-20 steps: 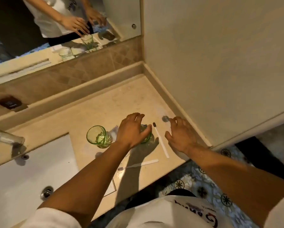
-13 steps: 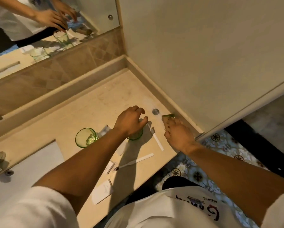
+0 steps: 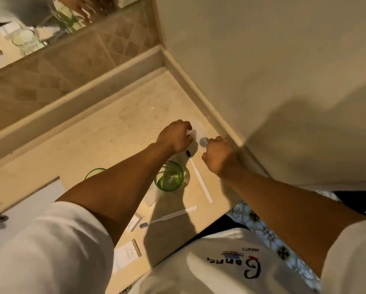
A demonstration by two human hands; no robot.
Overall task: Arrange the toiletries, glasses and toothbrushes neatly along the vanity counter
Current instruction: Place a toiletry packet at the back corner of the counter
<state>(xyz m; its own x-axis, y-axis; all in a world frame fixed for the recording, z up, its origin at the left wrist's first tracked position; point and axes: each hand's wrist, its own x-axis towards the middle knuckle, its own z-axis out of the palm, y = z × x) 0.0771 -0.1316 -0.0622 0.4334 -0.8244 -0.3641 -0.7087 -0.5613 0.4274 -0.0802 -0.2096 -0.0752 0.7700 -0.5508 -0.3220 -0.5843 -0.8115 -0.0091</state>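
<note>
Left hand [image 3: 174,135] has come off the green glass [image 3: 169,176] it covered half a second ago. It now reaches further toward the back right corner of the tabletop [image 3: 105,134], fingers curled narrow around something small and pale. I cannot tell what it is.

Right hand [image 3: 218,154] is closed in a loose fist near the right edge, just beside a small round silver disc [image 3: 203,142]. A moment ago a small green item showed at its fingertips. It is no longer visible, so whether the fist holds it cannot be told.

The released glass stands upright near the front right of the tabletop. A second green glass [image 3: 94,172] is mostly hidden behind the left forearm, toward the sink [image 3: 18,209].

One toothbrush [image 3: 199,177] lies just right of the free glass, bristles toward the back. Another toothbrush [image 3: 169,217] lies along the front edge, bristles toward the sink. Two white sachets [image 3: 128,252] sit near the front edge.

Judgement: attention has shifted from the glasses to small items in the corner. Glasses, brushes and sachets are not yet lined up, so most of the tidying remains.
</note>
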